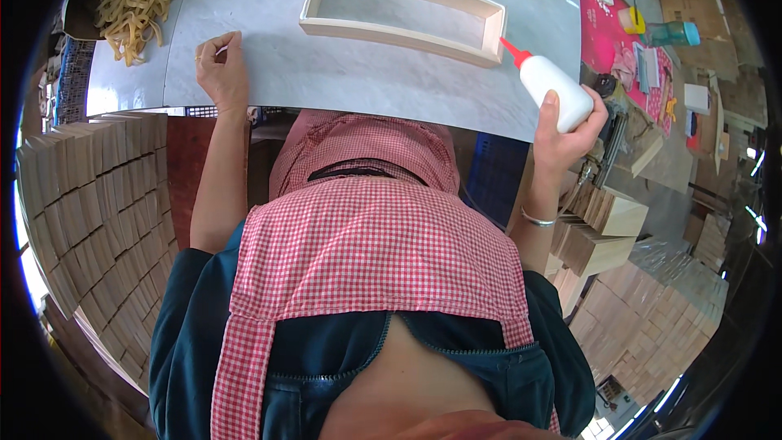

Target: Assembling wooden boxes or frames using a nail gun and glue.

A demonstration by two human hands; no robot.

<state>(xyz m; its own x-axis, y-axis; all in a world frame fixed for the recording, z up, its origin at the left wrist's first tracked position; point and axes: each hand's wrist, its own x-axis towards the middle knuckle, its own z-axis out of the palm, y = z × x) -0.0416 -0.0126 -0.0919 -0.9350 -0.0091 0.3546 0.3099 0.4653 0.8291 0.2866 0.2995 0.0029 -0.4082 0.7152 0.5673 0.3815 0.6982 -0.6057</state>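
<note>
A long, narrow open wooden frame (391, 37) of pale wood lies on the grey marbled tabletop (244, 0). My right hand (566, 143) is wrapped round a white squeeze bottle (555, 90) with a red pointed nozzle. The bottle is tilted, and its tip comes up against or just beside the frame's right end; whether they touch I cannot tell. To the left of the frame my left hand (221, 73) rests near the table's front edge. Its fingers are curled in, and no object shows in them.
Tan rubber bands (142, 0) lie heaped in a dark container at the far left. Stacked wood pieces (98, 195) stand left of me, with more stacks (652, 318) at the right. A pink surface (599, 16) with a teal bottle (672, 33) and small items lies beyond the table's right edge.
</note>
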